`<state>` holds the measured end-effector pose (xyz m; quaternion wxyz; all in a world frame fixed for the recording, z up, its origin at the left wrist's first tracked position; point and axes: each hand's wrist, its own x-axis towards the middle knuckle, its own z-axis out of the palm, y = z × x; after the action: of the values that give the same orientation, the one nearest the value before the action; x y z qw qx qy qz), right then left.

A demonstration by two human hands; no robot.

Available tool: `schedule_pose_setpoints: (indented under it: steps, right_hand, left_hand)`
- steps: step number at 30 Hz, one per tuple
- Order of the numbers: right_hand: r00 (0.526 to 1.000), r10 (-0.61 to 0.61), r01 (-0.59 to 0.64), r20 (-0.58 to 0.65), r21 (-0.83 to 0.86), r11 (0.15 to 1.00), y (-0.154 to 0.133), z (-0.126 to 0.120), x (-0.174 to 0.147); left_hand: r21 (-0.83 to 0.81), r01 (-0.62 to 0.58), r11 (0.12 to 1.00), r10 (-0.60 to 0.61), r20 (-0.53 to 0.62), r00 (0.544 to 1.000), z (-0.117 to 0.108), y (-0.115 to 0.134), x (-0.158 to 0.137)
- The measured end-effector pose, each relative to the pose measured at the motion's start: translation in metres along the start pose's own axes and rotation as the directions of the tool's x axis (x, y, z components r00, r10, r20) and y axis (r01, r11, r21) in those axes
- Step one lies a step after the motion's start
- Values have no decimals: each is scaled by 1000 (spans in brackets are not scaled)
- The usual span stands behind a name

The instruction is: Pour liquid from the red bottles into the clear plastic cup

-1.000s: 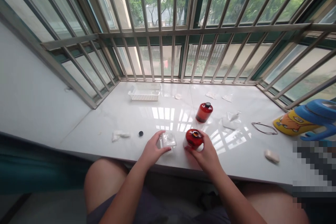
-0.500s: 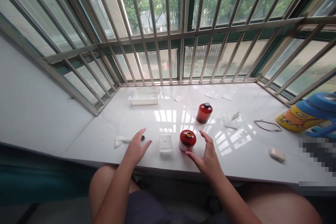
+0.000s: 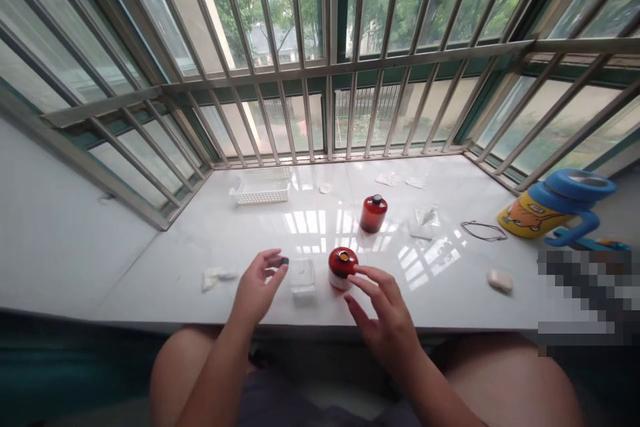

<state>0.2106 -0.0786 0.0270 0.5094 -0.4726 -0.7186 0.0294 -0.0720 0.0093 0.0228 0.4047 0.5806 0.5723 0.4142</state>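
My left hand (image 3: 257, 283) pinches a small black cap (image 3: 285, 261) between thumb and fingertips, just left of a clear square container (image 3: 303, 275). To the right of that container stands an uncapped red bottle (image 3: 343, 260), upright, its round mouth facing up. My right hand (image 3: 380, 300) is at the bottle's right side with fingers curved and thumb apart. Its index fingertip overlaps the bottle's edge; whether it touches cannot be made out. Farther back, a second red bottle (image 3: 374, 215) wears a dark cap.
A white perforated basket (image 3: 263, 197) sits near the barred window. Crumpled white tissue (image 3: 213, 278) lies at left. Toward the right are a clear lid-like piece (image 3: 424, 223), a thin cord loop (image 3: 483, 231), a pale soap-like object (image 3: 500, 281) and a blue-yellow jug (image 3: 550, 207).
The black cap has shifted right together with my left hand, now between its fingertips. My right hand's fingers have come closer to the uncapped bottle. The whole view has swung slightly right.
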Motion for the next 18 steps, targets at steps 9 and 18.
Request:
schedule_pose_setpoints:
  steps: [9,18]
  right_hand:
    - [987,-160,158,9,100,982,-24,-3,29]
    - [955,112,-63,274,-180,982,21,-14,67]
  left_hand:
    - [-624,281,729,33,442,896,80,70,-57]
    - [34,-276,961,257,264,929,75,65,-17]
